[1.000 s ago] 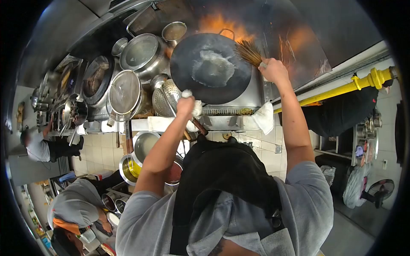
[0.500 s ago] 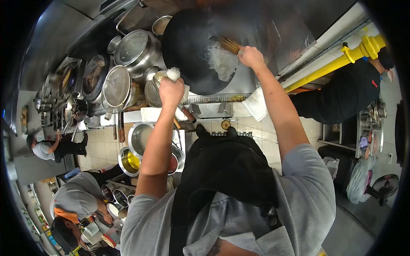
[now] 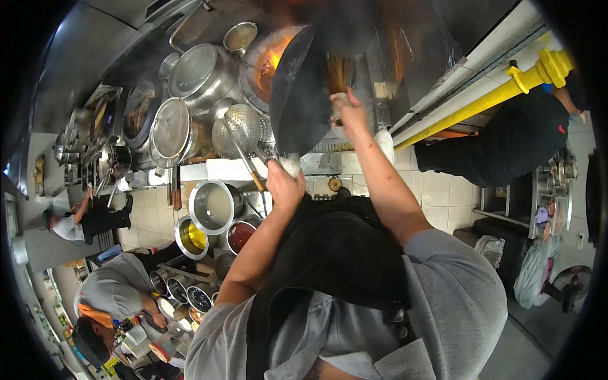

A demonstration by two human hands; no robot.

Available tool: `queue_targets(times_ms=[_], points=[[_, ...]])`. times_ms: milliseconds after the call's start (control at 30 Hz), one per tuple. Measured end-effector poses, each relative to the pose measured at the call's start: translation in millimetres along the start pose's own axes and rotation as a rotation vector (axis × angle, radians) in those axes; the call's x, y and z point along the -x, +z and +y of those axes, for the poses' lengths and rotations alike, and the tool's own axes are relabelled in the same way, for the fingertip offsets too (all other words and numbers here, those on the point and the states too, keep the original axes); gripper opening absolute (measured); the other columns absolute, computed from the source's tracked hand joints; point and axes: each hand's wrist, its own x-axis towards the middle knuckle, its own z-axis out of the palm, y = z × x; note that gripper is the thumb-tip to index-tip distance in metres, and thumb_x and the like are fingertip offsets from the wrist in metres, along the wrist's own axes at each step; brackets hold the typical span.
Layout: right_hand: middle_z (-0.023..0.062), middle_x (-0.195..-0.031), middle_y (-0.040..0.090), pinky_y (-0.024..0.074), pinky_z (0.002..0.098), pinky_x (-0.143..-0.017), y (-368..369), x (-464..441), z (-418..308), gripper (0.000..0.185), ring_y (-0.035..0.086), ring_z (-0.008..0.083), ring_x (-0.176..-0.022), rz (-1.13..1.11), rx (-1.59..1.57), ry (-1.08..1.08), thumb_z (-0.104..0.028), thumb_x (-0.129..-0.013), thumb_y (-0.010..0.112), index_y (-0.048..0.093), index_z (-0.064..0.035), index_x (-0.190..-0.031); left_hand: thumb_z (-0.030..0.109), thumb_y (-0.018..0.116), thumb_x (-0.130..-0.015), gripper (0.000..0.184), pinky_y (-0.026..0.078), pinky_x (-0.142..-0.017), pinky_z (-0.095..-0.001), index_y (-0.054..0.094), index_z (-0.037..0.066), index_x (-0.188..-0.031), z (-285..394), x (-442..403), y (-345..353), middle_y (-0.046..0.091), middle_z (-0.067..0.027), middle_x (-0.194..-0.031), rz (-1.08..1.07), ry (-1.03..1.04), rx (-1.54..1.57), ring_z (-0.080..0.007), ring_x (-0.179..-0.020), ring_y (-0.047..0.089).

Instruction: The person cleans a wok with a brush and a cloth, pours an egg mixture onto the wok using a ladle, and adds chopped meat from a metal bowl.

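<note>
My left hand [image 3: 285, 189] is closed at the near rim of a dark wok [image 3: 294, 95], with a bunched white cloth [image 3: 291, 164] in its grip. The wok stands tipped steeply to the right, lifted off its burner. Closed round the handle of a bamboo wok brush [image 3: 339, 71], my right hand [image 3: 352, 117] is just right of the wok. The brush's bristles point away from me, and steam blurs their far ends. The wok's inside is mostly turned from view.
Flames rise from the uncovered burner [image 3: 269, 66]. Left of it are a lidded steel pot [image 3: 193, 69], a perforated skimmer [image 3: 235, 130] and a mesh strainer [image 3: 171, 126]. Bowls of liquid, including a steel one [image 3: 212, 206], stand nearer. A yellow pipe [image 3: 468, 107] runs at right. Co-workers are at left.
The wok has gone from lying flat on the burner to tipping rightward, exposing flames. My left hand moved right and nearer; my right hand and the brush shifted left and nearer, the bristles swinging away.
</note>
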Motion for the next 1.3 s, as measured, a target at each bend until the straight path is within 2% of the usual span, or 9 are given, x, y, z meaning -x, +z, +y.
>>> queue_targets(times_ms=[300, 433, 533, 700, 833, 933, 1033, 1167, 1300], points=[[0.0159, -0.114, 0.066, 0.0456, 0.0435, -0.098, -84, -16, 31, 0.060, 0.064, 0.0317, -0.104, -0.792, 1.389, -0.528, -0.035, -0.079, 0.070, 0.052, -0.0322, -0.136, 0.012, 0.061, -0.074, 0.043, 0.045, -0.086, -0.0482, 0.050, -0.018, -0.103, -47, -39, 7, 0.060, -0.0369, -0.093, 0.190, -0.263, 0.158, -0.0521, -0.092, 0.058], [0.0234, -0.092, 0.068, 0.0563, 0.0455, -0.076, -19, -112, -99, 0.025, 0.068, 0.0392, -0.086, 0.246, 1.626, -0.653, -0.015, -0.086, 0.051, 0.067, 0.0026, -0.091, 0.013, 0.059, -0.075, 0.042, 0.046, -0.088, -0.0441, 0.053, -0.019, -0.102, -63, -60, 8, 0.063, -0.0345, -0.094, 0.110, -0.486, 0.383, -0.0458, -0.095, 0.062], [0.0197, -0.115, 0.065, 0.0505, 0.0454, -0.092, 40, -113, -175, 0.055, 0.062, 0.0365, -0.108, 0.365, 1.380, -0.451, -0.042, -0.085, 0.064, 0.049, -0.0331, -0.137, 0.012, 0.059, -0.075, 0.032, 0.049, -0.081, -0.0409, 0.060, -0.012, -0.096, -68, -90, 25, 0.067, -0.0249, -0.092, 0.148, -0.566, 0.544, -0.0364, -0.085, 0.067], [0.0130, -0.102, 0.068, 0.0522, 0.0473, -0.081, 102, -86, -203, 0.033, 0.064, 0.0373, -0.091, 0.363, 1.223, -0.908, -0.031, -0.085, 0.063, 0.065, -0.0247, -0.117, 0.014, 0.059, -0.079, 0.027, 0.051, -0.074, -0.0408, 0.062, -0.010, -0.089, -71, -139, 89, 0.068, -0.0202, -0.085, 0.056, -0.798, 0.994, -0.0304, -0.080, 0.066], [0.0191, -0.112, 0.066, 0.0533, 0.0435, -0.086, 114, -171, -166, 0.057, 0.065, 0.0358, -0.103, 0.407, 1.385, -0.751, -0.034, -0.085, 0.062, 0.046, -0.0338, -0.139, 0.020, 0.061, -0.079, 0.041, 0.050, -0.080, -0.0402, 0.058, -0.015, -0.099, -117, -143, 181, 0.066, -0.0266, -0.097, -0.053, -0.872, 0.903, -0.0326, -0.088, 0.066], [0.0195, -0.109, 0.067, 0.0538, 0.0424, -0.087, 128, -214, -82, 0.030, 0.066, 0.0343, -0.101, 0.297, 1.554, -0.373, -0.025, -0.084, 0.057, 0.069, -0.0089, -0.107, 0.019, 0.060, -0.079, 0.042, 0.049, -0.079, -0.0384, 0.056, -0.015, -0.104, -101, -149, 168, 0.064, -0.0242, -0.099, -0.101, -0.939, 0.850, -0.0304, -0.089, 0.064], [0.0174, -0.104, 0.069, 0.0549, 0.0412, -0.083, 167, -107, -28, 0.044, 0.066, 0.0367, -0.095, -0.669, 1.481, -0.369, -0.031, -0.073, 0.069, 0.069, -0.0138, -0.113, 0.025, 0.062, -0.078, 0.052, 0.046, -0.090, -0.0399, 0.054, -0.017, -0.108, -104, -153, 175, 0.062, -0.0320, -0.106, -0.163, -0.934, 0.792, -0.0386, -0.100, 0.062], [0.0189, -0.111, 0.067, 0.0528, 0.0403, -0.087, 114, -77, -78, 0.060, 0.066, 0.0371, -0.093, -0.753, 1.437, 0.035, -0.039, -0.071, 0.072, 0.062, -0.0198, -0.128, 0.026, 0.060, -0.081, 0.050, 0.047, -0.088, -0.0405, 0.056, -0.017, -0.105, -114, -146, 177, 0.063, -0.0310, -0.103, -0.203, -1.006, 0.859, -0.0375, -0.098, 0.063], [0.0196, -0.108, 0.068, 0.0538, 0.0455, -0.085, 57, -207, -108, 0.034, 0.067, 0.0361, -0.098, 0.221, 1.705, -0.364, -0.031, -0.084, 0.061, 0.067, -0.0084, -0.109, 0.027, 0.058, -0.084, 0.045, 0.047, -0.086, -0.0400, 0.061, -0.016, -0.095, -79, -159, 119, 0.064, -0.0285, -0.099, -0.384, -1.087, 0.890, -0.0341, -0.095, 0.063]])
